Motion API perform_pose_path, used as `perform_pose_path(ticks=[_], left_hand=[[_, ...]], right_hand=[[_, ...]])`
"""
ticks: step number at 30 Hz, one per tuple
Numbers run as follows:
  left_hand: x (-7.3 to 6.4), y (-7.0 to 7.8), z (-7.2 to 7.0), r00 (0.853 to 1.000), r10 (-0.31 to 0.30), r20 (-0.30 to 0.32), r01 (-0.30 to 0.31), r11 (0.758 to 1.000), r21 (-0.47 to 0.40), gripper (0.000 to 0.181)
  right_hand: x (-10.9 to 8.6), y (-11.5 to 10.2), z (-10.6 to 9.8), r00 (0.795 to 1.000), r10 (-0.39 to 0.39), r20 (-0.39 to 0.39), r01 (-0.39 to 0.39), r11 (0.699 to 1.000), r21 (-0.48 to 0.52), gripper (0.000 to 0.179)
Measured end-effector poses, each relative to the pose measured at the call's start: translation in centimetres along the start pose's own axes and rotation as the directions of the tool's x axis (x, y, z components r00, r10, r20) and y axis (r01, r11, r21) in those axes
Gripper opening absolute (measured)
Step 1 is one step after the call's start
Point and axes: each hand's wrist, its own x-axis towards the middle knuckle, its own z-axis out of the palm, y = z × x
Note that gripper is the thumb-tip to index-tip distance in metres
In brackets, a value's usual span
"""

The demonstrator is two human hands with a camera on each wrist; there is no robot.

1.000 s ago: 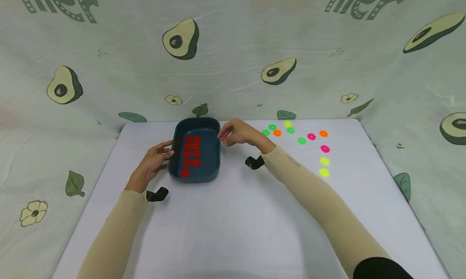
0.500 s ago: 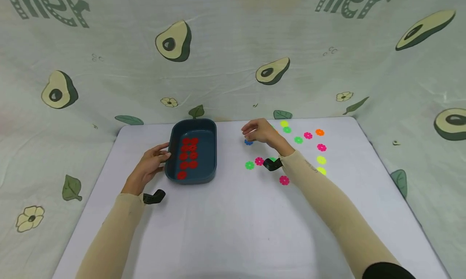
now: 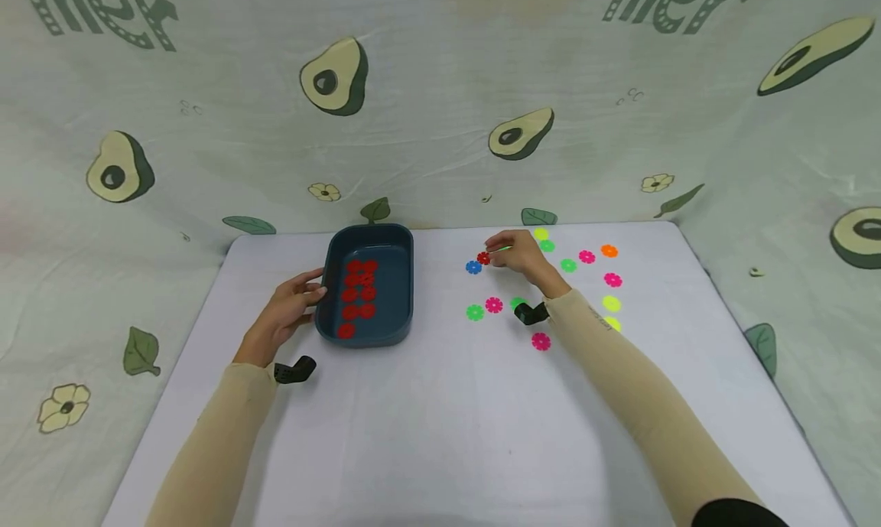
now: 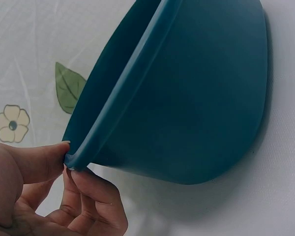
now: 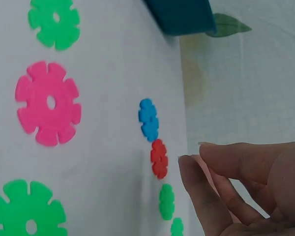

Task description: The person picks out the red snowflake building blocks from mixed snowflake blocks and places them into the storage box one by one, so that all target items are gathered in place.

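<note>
A dark teal rectangular tub (image 3: 398,301) stands at the back left of the table, with several red notched discs (image 3: 349,294) lying flat inside. My left hand (image 3: 281,317) pinches its left rim, thumb over the edge and fingers beneath, as the left wrist view shows. To the right, my right hand (image 3: 523,258) hovers over the table with loosely bent fingers and nothing between them. Closest to its fingertips lies a red disc (image 5: 159,158), touching or nearly touching a blue disc (image 5: 148,119). A green disc (image 5: 166,201) lies on the other side of the red one.
Several bright notched discs lie on the white table (image 3: 413,435): pink (image 3: 493,305) and green (image 3: 475,313) nearer me, orange (image 3: 609,251) and yellow (image 3: 611,304) farther right. A printed cloth (image 3: 427,129) hangs behind the table's back edge.
My right hand has moved right, away from the tub's right rim, past the blue disc to the red one. The left hand keeps its grip on the rim.
</note>
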Motion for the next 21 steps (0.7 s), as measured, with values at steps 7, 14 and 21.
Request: perform_pose_path(ticks=[7,14,21], left_hand=[[0.1,0.0,0.1,1.0,-0.009,-0.005,0.009,1.0,-0.008,0.061],[0.2,0.1,-0.1,1.0,-0.005,-0.003,0.005,1.0,-0.018,0.06],[0.0,0.0,-0.1,1.0,0.001,-0.005,-0.001,1.0,-0.019,0.06]], right_hand=[[0.7,0.7,0.1,0.999,0.003,-0.039,-0.005,0.999,-0.036,0.038],[1.5,1.4,0.5,0.998,-0.019,-0.063,0.013,0.996,-0.092,0.035],[2.1,1.5,1.2,0.996,-0.031,-0.079,0.018,0.987,-0.159,0.035]])
